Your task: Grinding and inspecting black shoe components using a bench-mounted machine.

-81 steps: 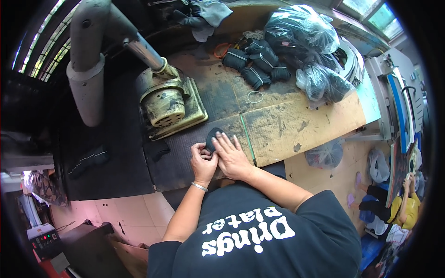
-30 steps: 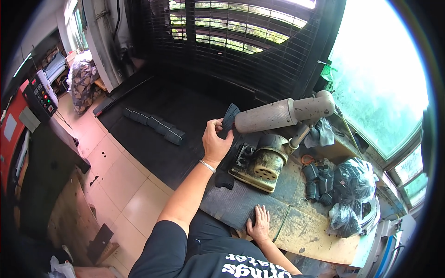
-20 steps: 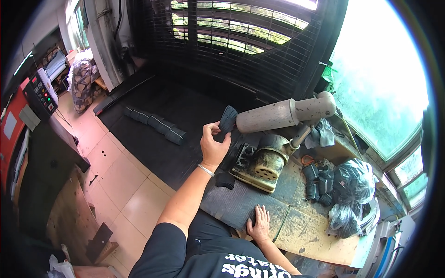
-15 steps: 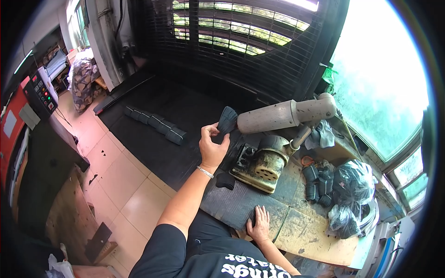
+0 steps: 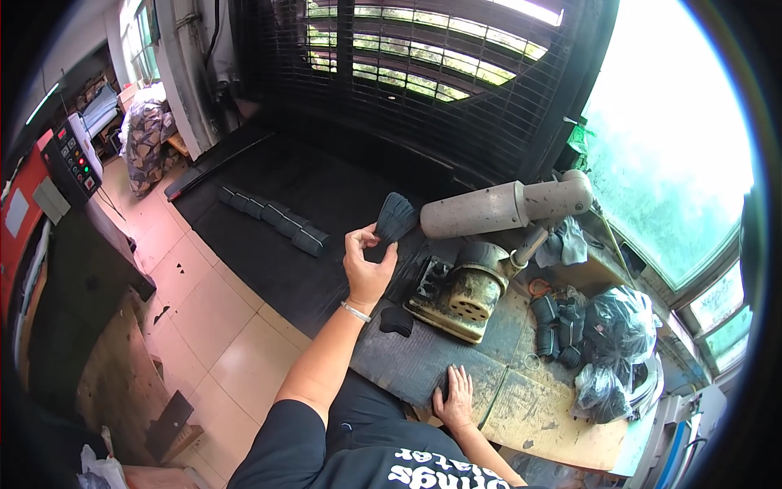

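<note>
My left hand [image 5: 369,269] pinches a stack of thin dark-grey pieces [image 5: 396,217] at its lower end, between thumb and fingers. The stack fans out upward, close to the left end of a grey cylinder [image 5: 472,212]; I cannot tell what the pieces are made of. Below that wrist, a small black curved piece [image 5: 397,320] lies on the bench beside the dirty metal base of a machine [image 5: 468,289]. My right hand [image 5: 458,397] rests flat on the worn board [image 5: 411,367], fingers stretched out and holding nothing.
A row of bundled dark pieces [image 5: 273,220] lies on the black surface to the left. Tied dark bundles [image 5: 558,324] and plastic bags [image 5: 621,326] of dark material sit at the right. A wire-mesh screen [image 5: 407,81] closes off the back. A control panel [image 5: 75,157] stands at far left.
My left hand has shifted slightly left and down, and the stack now looks spread wider. My right hand stays in the same place.
</note>
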The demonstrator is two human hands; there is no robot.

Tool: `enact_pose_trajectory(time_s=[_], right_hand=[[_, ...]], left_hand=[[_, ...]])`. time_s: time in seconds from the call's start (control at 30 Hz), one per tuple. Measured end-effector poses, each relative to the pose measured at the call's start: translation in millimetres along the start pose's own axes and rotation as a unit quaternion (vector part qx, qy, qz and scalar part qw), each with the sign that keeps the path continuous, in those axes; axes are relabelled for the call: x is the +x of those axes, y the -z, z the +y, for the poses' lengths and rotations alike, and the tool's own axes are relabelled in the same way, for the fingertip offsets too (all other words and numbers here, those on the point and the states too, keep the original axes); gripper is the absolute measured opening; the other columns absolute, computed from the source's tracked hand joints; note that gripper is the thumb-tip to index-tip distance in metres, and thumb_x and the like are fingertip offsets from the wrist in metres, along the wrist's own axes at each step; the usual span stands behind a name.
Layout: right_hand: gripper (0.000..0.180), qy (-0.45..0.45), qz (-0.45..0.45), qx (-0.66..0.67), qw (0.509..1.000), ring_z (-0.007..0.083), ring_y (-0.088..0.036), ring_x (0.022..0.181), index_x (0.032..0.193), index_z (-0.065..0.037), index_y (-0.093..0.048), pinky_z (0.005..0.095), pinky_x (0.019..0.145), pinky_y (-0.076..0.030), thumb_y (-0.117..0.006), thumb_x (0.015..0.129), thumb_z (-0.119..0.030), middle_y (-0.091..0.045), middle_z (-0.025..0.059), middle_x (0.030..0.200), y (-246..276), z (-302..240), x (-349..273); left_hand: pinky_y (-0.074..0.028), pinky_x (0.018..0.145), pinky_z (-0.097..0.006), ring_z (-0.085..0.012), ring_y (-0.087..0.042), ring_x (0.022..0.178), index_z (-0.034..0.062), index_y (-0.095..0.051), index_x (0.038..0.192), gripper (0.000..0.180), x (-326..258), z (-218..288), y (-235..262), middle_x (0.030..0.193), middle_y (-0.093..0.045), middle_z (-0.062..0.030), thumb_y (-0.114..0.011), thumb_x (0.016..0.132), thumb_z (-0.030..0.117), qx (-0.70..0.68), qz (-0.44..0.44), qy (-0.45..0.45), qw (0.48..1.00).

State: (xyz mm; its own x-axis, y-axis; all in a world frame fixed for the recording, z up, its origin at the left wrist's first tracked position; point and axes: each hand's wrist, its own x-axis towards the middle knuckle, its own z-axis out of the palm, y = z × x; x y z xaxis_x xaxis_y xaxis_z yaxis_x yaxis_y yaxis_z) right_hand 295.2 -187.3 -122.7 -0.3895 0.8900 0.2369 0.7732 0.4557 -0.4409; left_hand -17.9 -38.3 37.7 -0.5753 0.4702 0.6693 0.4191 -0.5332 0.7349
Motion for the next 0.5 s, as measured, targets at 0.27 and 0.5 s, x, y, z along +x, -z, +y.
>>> enact_pose_trajectory(time_s=[0.27,0.5], right_hand=[[0.067,0.001,-0.004,0.000,1.000,0.0413,-0.038,0.143,0.143,0.004,-0.044,0.0546,0.120,-0.024,-0.065,0.085,-0.022,-0.049,0.0226,0.145,0.8,-1.0,0.3],[0.068,-0.002,-0.009,0.003,1.000,0.0425,-0.037,0.144,0.145,0.004,-0.042,0.0544,0.120,-0.025,-0.064,0.085,-0.019,-0.048,0.0232,0.146,1.4,-0.7,0.5]], left_hand=[[-0.052,0.088,-0.029,-0.0143,-0.060,0.093,0.0029,-0.048,0.105,0.042,-7.0,-2.7,6.8,0.118,-0.064,-0.0163,-0.078,0.077,-0.006,-0.004,-0.020,0.012,1.000],[-0.052,0.087,-0.030,-0.0152,-0.061,0.092,0.0025,-0.049,0.104,0.041,-6.7,-4.8,0.5,0.116,-0.065,-0.0164,-0.079,0.077,-0.002,0.028,-0.036,0.011,0.999]])
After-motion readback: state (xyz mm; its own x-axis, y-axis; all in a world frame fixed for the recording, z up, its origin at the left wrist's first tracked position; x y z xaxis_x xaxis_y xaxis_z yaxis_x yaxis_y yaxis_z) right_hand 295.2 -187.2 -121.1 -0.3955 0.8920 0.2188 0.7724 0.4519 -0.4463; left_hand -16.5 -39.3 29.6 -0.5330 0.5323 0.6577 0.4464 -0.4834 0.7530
